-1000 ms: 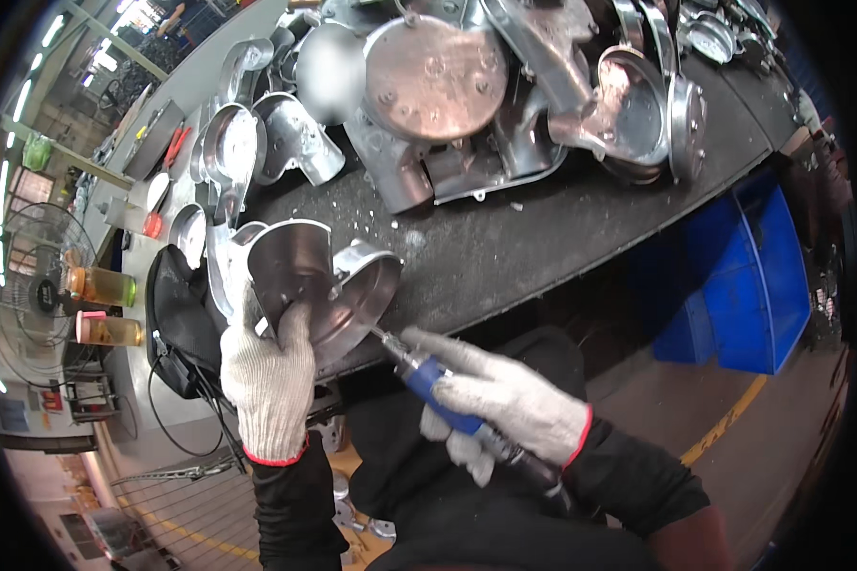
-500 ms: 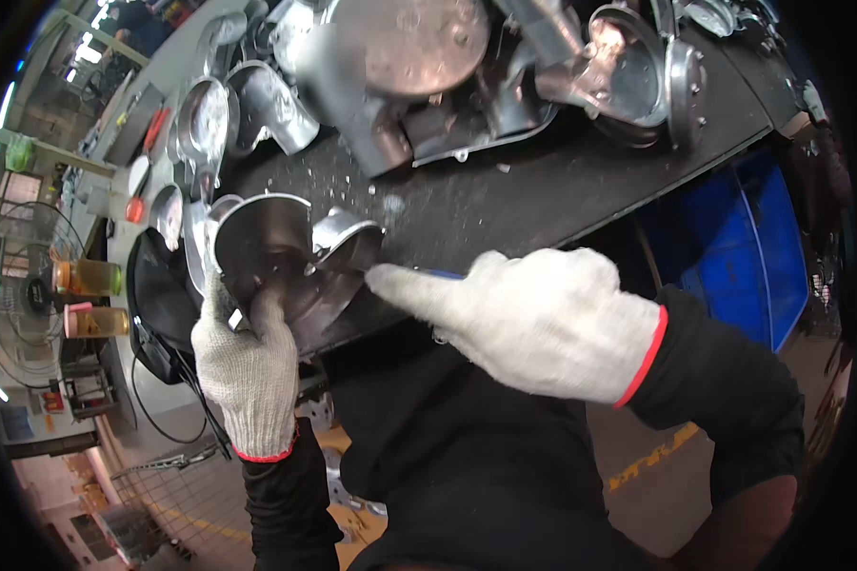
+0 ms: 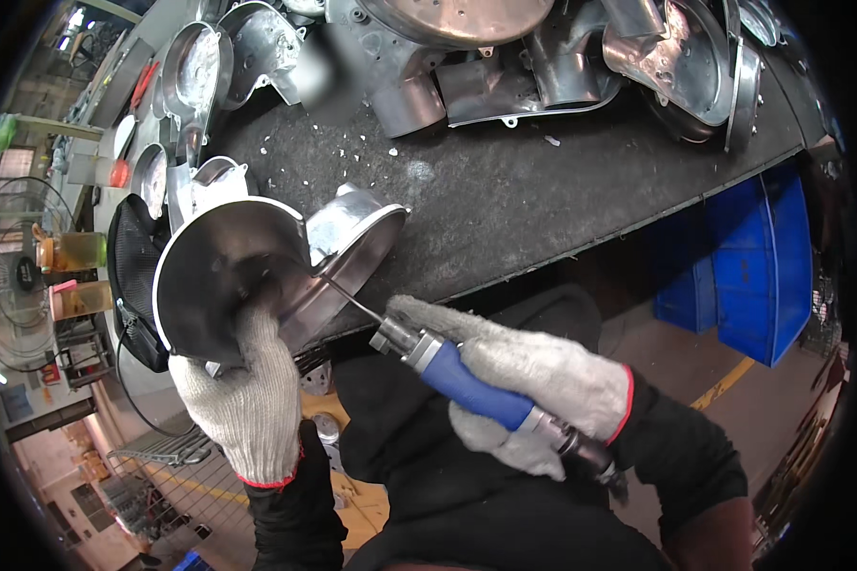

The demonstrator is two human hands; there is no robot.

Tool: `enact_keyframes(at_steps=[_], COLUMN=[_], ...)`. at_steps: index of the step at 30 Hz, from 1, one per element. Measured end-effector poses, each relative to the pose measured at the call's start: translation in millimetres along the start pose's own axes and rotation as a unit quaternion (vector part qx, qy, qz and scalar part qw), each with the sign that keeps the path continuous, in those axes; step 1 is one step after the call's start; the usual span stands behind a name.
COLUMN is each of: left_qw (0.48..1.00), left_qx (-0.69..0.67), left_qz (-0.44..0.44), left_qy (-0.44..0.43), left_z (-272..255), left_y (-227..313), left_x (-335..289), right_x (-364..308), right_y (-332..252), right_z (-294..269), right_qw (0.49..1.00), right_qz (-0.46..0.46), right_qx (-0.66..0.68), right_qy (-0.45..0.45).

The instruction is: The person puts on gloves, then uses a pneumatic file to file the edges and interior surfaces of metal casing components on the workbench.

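My left hand, in a white knit glove with red trim, grips a metal casting at the table's near left edge. The casting has a round cup and a curved side channel; my fingers reach into the dark cup and are partly hidden. In my right hand, also gloved, lies a blue-sleeved air die grinder, its index finger stretched along the tool. The grinder's thin shaft points up and left, its tip at the rim where the cup meets the side channel.
Several similar castings lie along the back of the dark tabletop, with metal chips scattered about. A black mesh bag is at the left, near two drink containers. Blue bins stand beneath the table at right.
My right hand has turned and lowered, so the blue grinder now shows in full. The casting has tipped its opening more toward me, and my left hand stays on it.
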State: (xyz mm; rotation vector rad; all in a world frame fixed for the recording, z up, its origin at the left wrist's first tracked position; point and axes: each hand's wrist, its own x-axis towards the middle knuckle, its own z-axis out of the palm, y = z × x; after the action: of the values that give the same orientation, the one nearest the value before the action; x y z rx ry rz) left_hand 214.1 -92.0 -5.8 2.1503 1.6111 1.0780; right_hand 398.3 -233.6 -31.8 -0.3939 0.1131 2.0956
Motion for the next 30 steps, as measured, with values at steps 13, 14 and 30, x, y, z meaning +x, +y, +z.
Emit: enact_keyframes(at_steps=[13, 14, 30], left_qw=[0.995, 0.997, 0.996], left_qx=[-0.068, -0.028, -0.083], left_qz=[-0.056, -0.027, 0.001], left_qy=[-0.055, -0.065, -0.037], left_z=[-2.2, -3.0, -4.0], left_y=[14.4, 14.8, -7.4], left_x=[10.6, 9.8, -2.6], right_x=[-26.6, -26.3, 2.3], right_y=[13.6, 12.8, 10.0], right_z=[52.7, 55.4, 16.4], right_qw=[0.110, 0.096, 0.956], right_qz=[-0.148, -0.181, 0.011], right_qx=[-0.925, -0.917, -0.251], right_qy=[0.332, 0.343, 0.150])
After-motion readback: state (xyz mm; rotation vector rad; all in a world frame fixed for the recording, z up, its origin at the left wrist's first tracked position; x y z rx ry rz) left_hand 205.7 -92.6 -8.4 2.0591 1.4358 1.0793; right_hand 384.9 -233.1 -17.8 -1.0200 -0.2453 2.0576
